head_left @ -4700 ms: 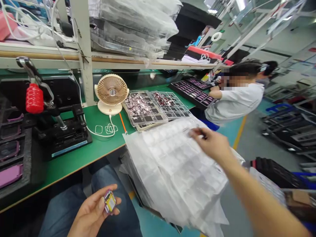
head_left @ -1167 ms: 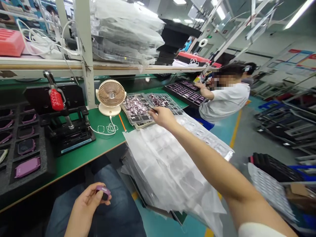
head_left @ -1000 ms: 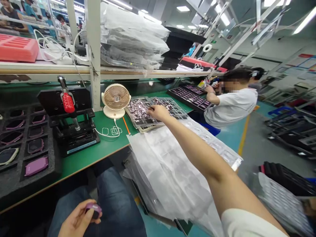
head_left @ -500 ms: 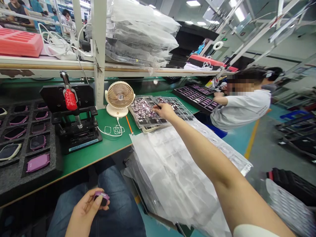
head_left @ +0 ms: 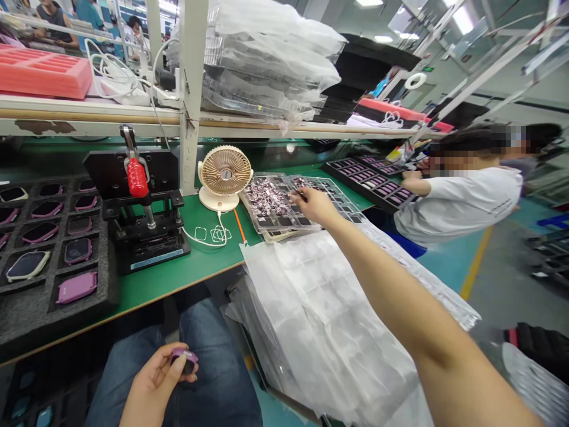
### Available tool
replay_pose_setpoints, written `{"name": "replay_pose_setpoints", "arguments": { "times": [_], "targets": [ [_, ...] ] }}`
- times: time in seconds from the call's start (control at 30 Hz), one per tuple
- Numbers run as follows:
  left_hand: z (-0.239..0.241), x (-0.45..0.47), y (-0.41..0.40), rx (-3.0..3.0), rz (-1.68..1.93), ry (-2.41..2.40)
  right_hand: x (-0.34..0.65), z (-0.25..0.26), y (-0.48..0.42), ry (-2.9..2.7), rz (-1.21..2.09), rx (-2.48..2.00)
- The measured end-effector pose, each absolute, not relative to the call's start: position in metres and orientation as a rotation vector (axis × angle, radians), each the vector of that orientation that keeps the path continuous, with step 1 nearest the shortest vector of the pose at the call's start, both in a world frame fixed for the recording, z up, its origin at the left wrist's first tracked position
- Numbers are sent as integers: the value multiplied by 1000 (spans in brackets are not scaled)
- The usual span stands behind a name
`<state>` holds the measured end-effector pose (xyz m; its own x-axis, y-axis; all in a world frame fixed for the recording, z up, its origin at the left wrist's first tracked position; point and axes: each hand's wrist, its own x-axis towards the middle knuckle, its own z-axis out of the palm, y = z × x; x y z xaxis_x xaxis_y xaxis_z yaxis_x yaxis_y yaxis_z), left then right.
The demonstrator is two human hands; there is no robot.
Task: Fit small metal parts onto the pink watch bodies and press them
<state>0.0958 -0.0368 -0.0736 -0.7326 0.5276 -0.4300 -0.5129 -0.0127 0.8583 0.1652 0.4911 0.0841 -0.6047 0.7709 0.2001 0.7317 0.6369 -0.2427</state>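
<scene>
Over my lap, my left hand (head_left: 162, 373) is closed round a small purple watch case (head_left: 184, 358) with a dark face. My right arm stretches far out across the plastic sheets. At its end my right hand (head_left: 317, 206) is closed on thin black tweezers (head_left: 303, 195), partly hidden by the fingers. They are over a clear divided tray (head_left: 284, 223) heaped with small purple and white parts (head_left: 265, 197); whether the tips touch a part is too small to tell.
At left, a black foam tray (head_left: 109, 284) holds several watches beside a press with a red handle (head_left: 137, 177). A cream fan (head_left: 226, 172) stands on the green bench (head_left: 200, 259). Plastic-covered trays (head_left: 306, 296) are stacked below. A co-worker (head_left: 466, 198) sits at the right.
The whole view has shifted, so the bench things appear farther right. My right hand stays over the parts tray with the tweezers. My left hand still holds the watch case, almost unmoved.
</scene>
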Motion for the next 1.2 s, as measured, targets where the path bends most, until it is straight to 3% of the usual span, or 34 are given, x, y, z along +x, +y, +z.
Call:
{"name": "replay_pose_setpoints", "arguments": {
  "times": [0.3,0.63,0.9,1.03,1.1,1.2],
  "targets": [
    [-61,99,-22,42,1883,1544,161,78,492,-2648,380,-1264],
    [-85,100,-37,-1,1840,1554,164,83,500,-2575,439,-1489],
    [-71,90,-41,33,1857,1562,171,118,425,-2512,365,-1204],
    [-43,82,-36,249,1888,1648,170,104,309,-2606,844,-585],
    [-33,82,-32,387,1935,1701,170,89,246,-2579,1261,-218],
    [-24,84,-31,540,1967,1788,167,66,179,-2492,1608,-7]
  ]
}}
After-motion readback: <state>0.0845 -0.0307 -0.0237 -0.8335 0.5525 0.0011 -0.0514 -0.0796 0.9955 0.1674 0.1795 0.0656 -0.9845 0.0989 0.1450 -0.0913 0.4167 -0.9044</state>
